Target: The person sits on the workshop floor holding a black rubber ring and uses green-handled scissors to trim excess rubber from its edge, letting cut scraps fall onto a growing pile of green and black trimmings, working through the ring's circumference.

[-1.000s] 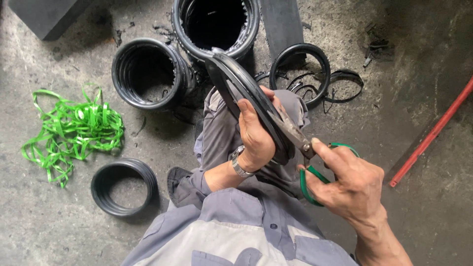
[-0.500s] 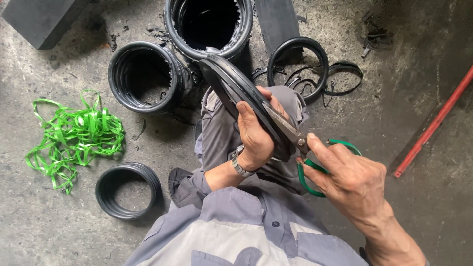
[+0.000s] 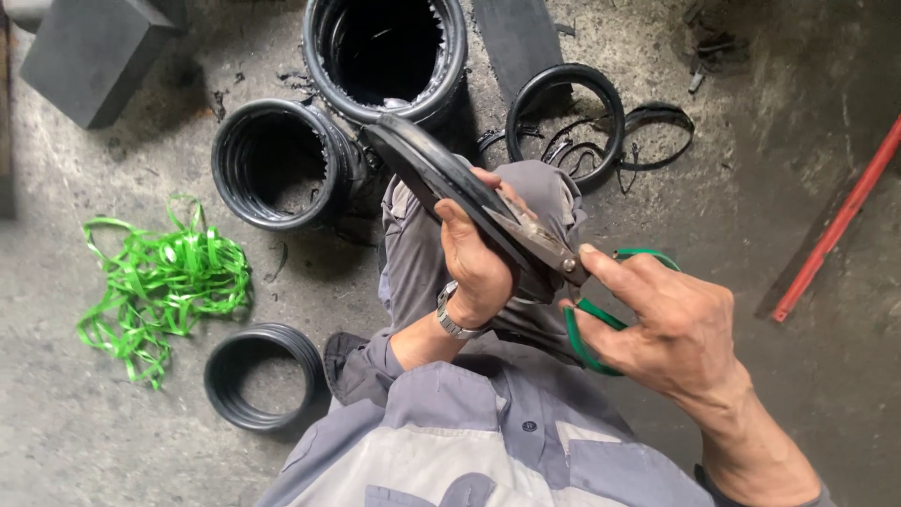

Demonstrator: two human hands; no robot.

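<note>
1. We see no packages, labels or signs among the things on the concrete floor.
2. Our left hand has its grip clenched around a black rubber ring, thumb on the near side and fingers wrapped over the far edge. A metal wristwatch sits on that wrist.
3. The black rubber ring is held above our grey-trousered knee. We see it nearly edge-on, so its long axis runs from upper left to lower right, the far end pointing toward the large black rubber tube at the top.
4. Our right hand grips a pair of scissors with green handles, fingers through the loops. The metal blades point up and to the left, lying along the lower edge of the ring and touching it. We cannot tell how far the blades are parted.
5. A second ribbed black tube lies left of the large one, touching it.
6. A tangle of green strapping lies at the left, with a low black ring just below and to its right.
7. Thin black rings and trimmings lie beyond the knee; a red bar lies at the right edge; a dark block sits top left.
</note>
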